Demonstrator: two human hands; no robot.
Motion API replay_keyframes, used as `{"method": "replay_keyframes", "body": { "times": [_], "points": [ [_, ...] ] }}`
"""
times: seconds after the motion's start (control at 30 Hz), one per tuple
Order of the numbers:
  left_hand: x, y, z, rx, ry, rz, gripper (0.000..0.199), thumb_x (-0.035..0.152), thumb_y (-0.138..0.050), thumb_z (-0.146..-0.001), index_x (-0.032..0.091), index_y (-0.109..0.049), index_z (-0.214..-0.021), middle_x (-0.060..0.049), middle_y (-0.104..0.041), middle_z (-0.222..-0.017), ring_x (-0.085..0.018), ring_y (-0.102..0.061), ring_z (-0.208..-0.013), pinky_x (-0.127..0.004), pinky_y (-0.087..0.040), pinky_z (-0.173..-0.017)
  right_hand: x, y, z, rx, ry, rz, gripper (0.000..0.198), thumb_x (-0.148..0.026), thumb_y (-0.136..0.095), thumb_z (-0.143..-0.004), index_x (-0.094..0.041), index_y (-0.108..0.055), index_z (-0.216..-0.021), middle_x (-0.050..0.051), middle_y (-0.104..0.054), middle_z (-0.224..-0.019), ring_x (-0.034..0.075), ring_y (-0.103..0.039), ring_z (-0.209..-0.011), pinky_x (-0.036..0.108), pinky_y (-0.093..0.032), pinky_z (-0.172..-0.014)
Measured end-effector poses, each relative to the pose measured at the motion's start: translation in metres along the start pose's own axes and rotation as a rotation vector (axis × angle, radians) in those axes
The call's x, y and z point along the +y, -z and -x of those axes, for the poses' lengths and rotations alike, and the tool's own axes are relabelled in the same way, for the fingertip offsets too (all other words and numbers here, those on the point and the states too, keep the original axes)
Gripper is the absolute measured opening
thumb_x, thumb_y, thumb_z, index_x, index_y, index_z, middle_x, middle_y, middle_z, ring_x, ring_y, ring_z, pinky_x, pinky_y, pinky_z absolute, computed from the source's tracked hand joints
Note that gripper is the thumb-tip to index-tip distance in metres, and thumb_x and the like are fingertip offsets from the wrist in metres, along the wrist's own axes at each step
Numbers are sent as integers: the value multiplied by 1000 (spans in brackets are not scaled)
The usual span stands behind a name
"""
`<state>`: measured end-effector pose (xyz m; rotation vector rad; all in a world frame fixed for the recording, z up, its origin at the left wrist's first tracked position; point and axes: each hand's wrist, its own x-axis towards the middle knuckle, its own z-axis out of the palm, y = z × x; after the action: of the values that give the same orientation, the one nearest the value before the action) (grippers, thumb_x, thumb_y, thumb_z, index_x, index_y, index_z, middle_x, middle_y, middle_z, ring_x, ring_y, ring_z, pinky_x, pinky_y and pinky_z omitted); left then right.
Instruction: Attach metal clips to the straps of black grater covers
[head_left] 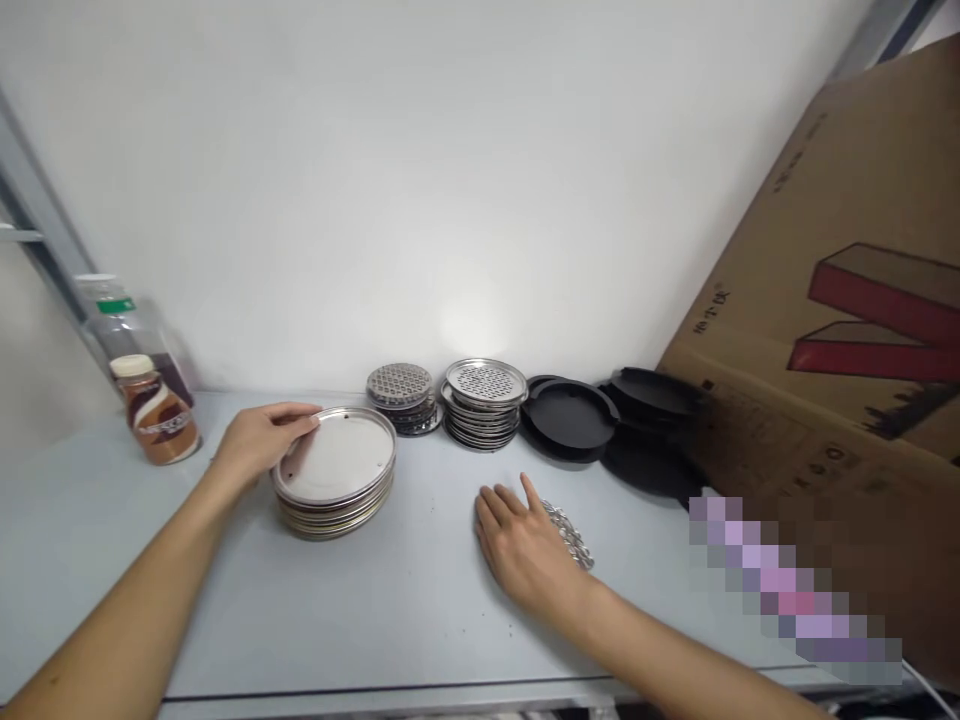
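Note:
My left hand [262,437] pinches the rim of the top plate in a stack of round metal plates [336,458], at the left of the table. Its thumb lies over the rim and its fingers reach round the far edge. To the right, my right hand [525,545] rests palm down, low at the tabletop, with its fingers stretched and the thumb apart. A shiny, bumpy metal piece [568,535] sticks out beside this hand. The hand hides part of that piece, so its full shape cannot be made out.
Near the wall stand a stack of textured metal discs [400,385], a stack of perforated metal discs [486,382] and several black round trays [571,415]. A labelled jar [157,415] and a clear bottle [116,325] stand left. A large cardboard box [840,390] leans on the right.

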<state>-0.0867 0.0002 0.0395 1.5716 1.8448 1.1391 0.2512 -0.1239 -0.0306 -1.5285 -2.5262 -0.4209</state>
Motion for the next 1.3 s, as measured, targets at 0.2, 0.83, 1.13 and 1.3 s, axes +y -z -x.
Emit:
{"method": "replay_keyframes", "body": {
  "times": [0.2,0.83,1.13,1.3],
  "points": [
    [13,5,3,38,-85,-326,23,38,-69,-75,25,-78,-91,-3,-78,-91,-27,-69,-87,-35,-49,-74,18,-5,20,-5,-168,4,27,-13,-43,-97,-12,-70,-96,13,-70,-103,26,-64,-99,41,-43,-99],
    [87,17,19,-41,-359,-511,37,39,-44,-89,21,-70,-109,-6,-75,-103,-27,-68,-98,-32,-48,-84,105,17,-32,28,-335,-1022,27,-36,-59,-86,-15,-74,-92,7,-75,-81,20,-71,-75,28,-52,-71],
    [69,-116,111,-529,-532,-250,34,22,-35,-96,21,-65,-111,-9,-76,-95,-25,-71,-90,-33,-49,-80,118,14,-24,-32,-361,-1035,33,-40,-56,-87,-13,-73,-82,6,-72,-74,14,-63,-57,24,-48,-52],
    [45,-125,104,-514,-532,-397,30,14,-37,-95,17,-65,-105,-10,-73,-84,-25,-70,-84,-32,-47,-75,107,10,-24,-71,-319,-977,25,-35,-63,-82,-15,-77,-85,4,-72,-71,16,-63,-62,26,-47,-60]
  ]
}}
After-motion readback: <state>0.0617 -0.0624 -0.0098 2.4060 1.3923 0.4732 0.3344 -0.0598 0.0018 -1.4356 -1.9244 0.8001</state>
